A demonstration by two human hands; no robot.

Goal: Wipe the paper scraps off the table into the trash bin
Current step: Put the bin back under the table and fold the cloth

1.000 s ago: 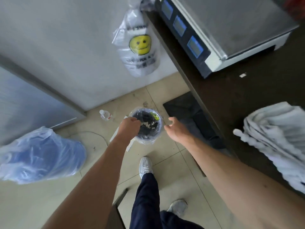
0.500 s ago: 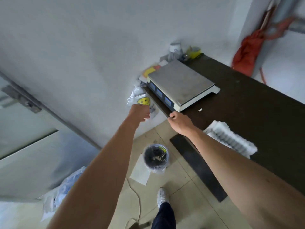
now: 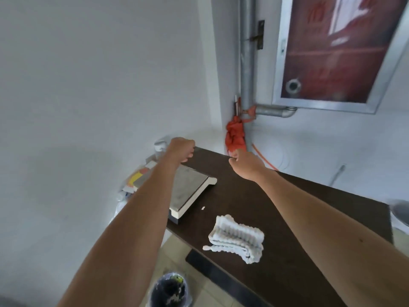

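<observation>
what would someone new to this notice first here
The left hand and right hand, both in loose fists, are raised above the far end of the dark table. A folded white cloth lies near the table's front edge, with one small paper scrap between it and the scale. The trash bin stands on the floor below.

**What the view keeps back**

The trash bin (image 3: 169, 291) is cut off by the bottom edge, and the left forearm (image 3: 132, 218) covers its left side. That forearm also hides part of the scale (image 3: 192, 189) and most of the blurred clutter (image 3: 135, 180) beside it. The left hand (image 3: 180, 149) and right hand (image 3: 245, 166) show only their backs, so the fingers' hold cannot be told. The paper scrap (image 3: 202, 208) is too small to make out. A grey object (image 3: 401, 212) is cut off at the right edge.
</observation>
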